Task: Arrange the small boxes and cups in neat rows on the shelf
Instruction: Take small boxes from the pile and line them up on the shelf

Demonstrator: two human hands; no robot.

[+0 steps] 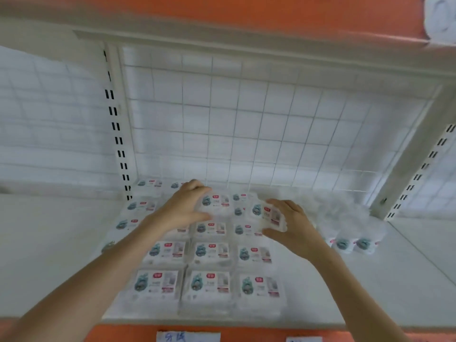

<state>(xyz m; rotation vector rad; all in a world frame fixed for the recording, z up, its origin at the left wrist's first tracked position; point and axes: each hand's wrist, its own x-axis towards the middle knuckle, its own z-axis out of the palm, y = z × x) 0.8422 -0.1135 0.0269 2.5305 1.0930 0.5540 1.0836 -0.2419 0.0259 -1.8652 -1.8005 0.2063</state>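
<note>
- Head view: the left hand [186,208] reaches deep over the shelf [320,287], fingers curled round a box [214,202] in a back row, thumb at its near edge.
- The right hand [293,225] grips a tilted box [267,214], raised above the right column and not yet seated.
- The boxes [209,253] lie in about three columns running front to back; the front rows look tidy, the back ones looser.
- The cups [352,244] stand in a cluster to the right, near the boxes but apart from them; blur hides their order.
- Risk: both forearms cross low over the tidy front rows, so a dropped wrist would likely push those boxes askew.
- Risk: the tilted box, set down at an angle, could land across two neighbours and break the row.
- Risk: a right-hand sweep outward might knock the light cups over.
</note>
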